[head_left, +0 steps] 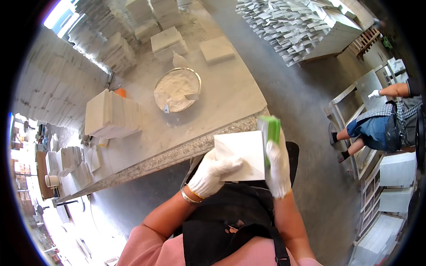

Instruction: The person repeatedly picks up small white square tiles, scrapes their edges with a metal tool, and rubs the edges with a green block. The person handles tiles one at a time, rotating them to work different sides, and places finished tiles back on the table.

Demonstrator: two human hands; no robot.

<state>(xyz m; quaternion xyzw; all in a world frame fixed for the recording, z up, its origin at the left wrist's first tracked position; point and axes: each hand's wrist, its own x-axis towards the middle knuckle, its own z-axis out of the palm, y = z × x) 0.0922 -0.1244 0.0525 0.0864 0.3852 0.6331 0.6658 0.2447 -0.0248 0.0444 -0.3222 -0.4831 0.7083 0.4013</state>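
In front of my apron I hold a square white stone tile [242, 148]. My left hand [215, 172], in a white knit glove, is closed on it with the thumb across its face. My right hand [278, 168], gloved the same way, is wrapped round a bright green block [272, 131], whose exact kind I cannot make out. This block stands against the tile's right edge. Beyond them on the stone-topped table [222, 106] sits a round pan [156, 97] of white paste, with a scraper [191, 96] lying in it.
A row of upright tiles [111, 115] stands on the table's left side, with more stacks [168, 42] at the back. Across the aisle, cut stone strips [288, 31] are heaped up. To the right, a person [381, 119] wearing gloves stands beside racks and pallets of slabs [397, 170].
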